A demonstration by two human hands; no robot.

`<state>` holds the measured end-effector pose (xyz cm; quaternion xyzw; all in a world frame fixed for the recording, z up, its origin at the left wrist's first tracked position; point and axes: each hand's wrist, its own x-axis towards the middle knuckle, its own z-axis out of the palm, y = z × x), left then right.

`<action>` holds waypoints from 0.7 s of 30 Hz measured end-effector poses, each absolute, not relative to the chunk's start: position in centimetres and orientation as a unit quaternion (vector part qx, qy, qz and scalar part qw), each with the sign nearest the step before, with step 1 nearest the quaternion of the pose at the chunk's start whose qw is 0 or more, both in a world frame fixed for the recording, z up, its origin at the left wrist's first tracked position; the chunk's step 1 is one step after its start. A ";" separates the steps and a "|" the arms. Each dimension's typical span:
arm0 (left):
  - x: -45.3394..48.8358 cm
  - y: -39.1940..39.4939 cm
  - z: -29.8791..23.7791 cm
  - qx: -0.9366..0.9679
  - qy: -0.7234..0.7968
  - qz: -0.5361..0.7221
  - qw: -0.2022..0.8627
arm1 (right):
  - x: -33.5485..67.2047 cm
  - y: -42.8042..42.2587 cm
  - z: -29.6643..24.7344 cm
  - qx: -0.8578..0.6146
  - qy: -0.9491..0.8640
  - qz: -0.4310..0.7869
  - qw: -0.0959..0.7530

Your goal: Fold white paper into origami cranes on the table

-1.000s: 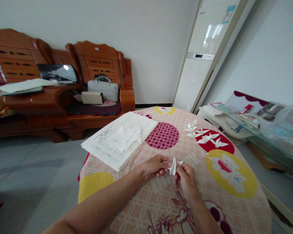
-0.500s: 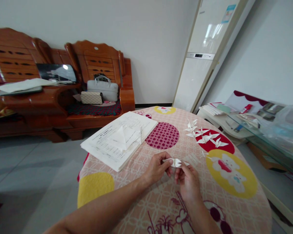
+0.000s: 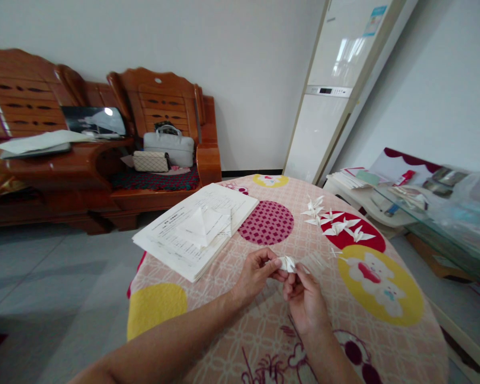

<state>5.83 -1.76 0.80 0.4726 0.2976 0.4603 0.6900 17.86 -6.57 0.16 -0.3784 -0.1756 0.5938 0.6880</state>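
A small folded white paper piece [image 3: 288, 264] is pinched between my two hands, just above the tablecloth. My left hand [image 3: 260, 272] grips its left end with thumb and fingers closed. On the other end, my right hand [image 3: 306, 296] has its thumb and index finger pressed on the paper. Fingers cover both ends of the piece. Several finished white paper cranes [image 3: 338, 226] lie to the right, beyond my right hand. A stack of printed papers [image 3: 172, 240] rests to the left, with a folded white paper sheet [image 3: 198, 226] on top.
The round table wears a patterned pink tablecloth [image 3: 224, 341]. A glass-topped side table [image 3: 416, 213] with papers and a plastic bag stands at the right. Behind are a wooden bench [image 3: 208, 160] holding bags and a tall white air conditioner [image 3: 324, 122].
The folded paper piece has turned and bunched between my fingers, its right tip now hidden. Both hands stay in nearly the same place, with a slight shift of the fingers.
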 end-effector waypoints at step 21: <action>5.9 -1.5 0.4 0.490 0.283 0.373 0.735 | 17.5 -7.0 0.2 -0.510 -0.374 0.442 0.636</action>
